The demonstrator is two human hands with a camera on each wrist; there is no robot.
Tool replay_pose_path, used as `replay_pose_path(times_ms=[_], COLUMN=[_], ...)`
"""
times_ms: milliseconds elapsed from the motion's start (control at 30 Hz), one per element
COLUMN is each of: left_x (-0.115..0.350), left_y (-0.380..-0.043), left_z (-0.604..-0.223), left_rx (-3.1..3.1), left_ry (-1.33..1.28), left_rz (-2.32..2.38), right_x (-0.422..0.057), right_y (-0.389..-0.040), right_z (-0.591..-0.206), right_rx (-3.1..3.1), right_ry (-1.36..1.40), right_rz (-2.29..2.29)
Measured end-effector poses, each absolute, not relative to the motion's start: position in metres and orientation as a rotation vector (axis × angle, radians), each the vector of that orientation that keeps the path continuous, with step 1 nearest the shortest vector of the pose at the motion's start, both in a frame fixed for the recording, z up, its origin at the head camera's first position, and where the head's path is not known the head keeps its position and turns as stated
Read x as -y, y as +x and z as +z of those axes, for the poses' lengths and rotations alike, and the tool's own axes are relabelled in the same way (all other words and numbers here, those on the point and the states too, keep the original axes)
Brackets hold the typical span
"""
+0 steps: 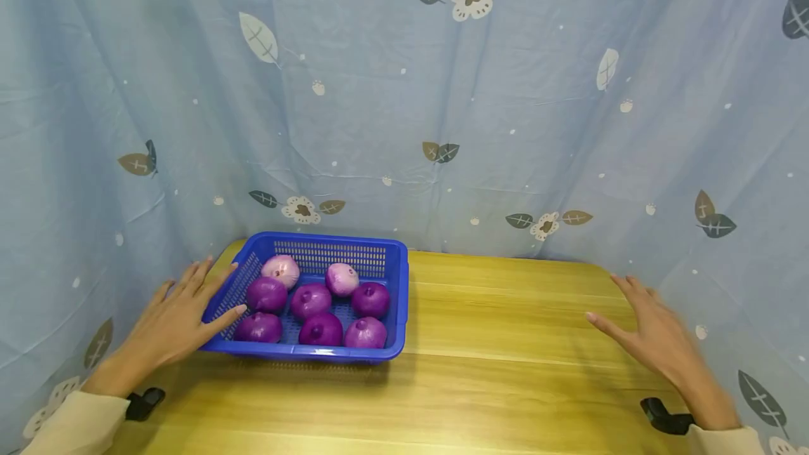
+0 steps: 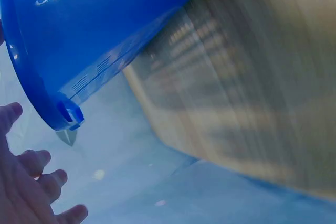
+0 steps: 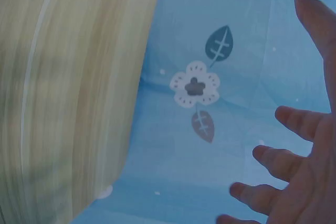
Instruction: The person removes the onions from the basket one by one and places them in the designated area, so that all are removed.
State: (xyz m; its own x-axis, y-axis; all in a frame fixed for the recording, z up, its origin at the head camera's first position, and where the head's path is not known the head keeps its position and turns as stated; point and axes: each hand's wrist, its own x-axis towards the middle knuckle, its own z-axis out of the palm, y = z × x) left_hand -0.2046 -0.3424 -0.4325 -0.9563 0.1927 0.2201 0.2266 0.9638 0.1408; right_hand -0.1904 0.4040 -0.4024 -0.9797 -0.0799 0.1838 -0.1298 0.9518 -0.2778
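Observation:
A blue plastic basket [image 1: 303, 352] with slotted walls stands on the left half of the table, holding several purple onions [image 1: 312, 301]. Two paler onions [image 1: 342, 279] lie toward its back. My left hand [image 1: 179, 319] is beside the basket's left wall, fingers spread, its thumb overlapping the rim in the head view. In the left wrist view those fingertips [image 2: 39, 158] show apart from the basket's rim. Over the table's right end my right hand [image 1: 657, 333] hovers with fingers spread and nothing in it. The right wrist view shows its separated fingers [image 3: 281, 163] against the curtain.
The wooden table [image 1: 499, 328] extends right of the basket. A pale blue curtain [image 1: 379, 104] with leaf and flower prints surrounds the table's back and sides. Black straps [image 1: 666, 416] sit at both wrists, by the light sleeves [image 1: 82, 423].

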Motion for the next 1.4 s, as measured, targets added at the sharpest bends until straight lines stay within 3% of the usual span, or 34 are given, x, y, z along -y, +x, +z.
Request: replay_pose_path(times_ms=[667,1400], left_x=[0.367,0.383], left_y=[-0.204,-0.207], left_z=[-0.451,-0.477], left_rx=[2.812,2.706], left_ry=[-0.227,-0.235], left_rz=[-1.234,-1.537], right_x=[-0.355,-0.27], right_y=[-0.203,-0.242], right_z=[-0.419,-0.424], right_rx=[2.878,2.844], right_ry=[0.311,0.547], right_rz=[0.833,1.107])
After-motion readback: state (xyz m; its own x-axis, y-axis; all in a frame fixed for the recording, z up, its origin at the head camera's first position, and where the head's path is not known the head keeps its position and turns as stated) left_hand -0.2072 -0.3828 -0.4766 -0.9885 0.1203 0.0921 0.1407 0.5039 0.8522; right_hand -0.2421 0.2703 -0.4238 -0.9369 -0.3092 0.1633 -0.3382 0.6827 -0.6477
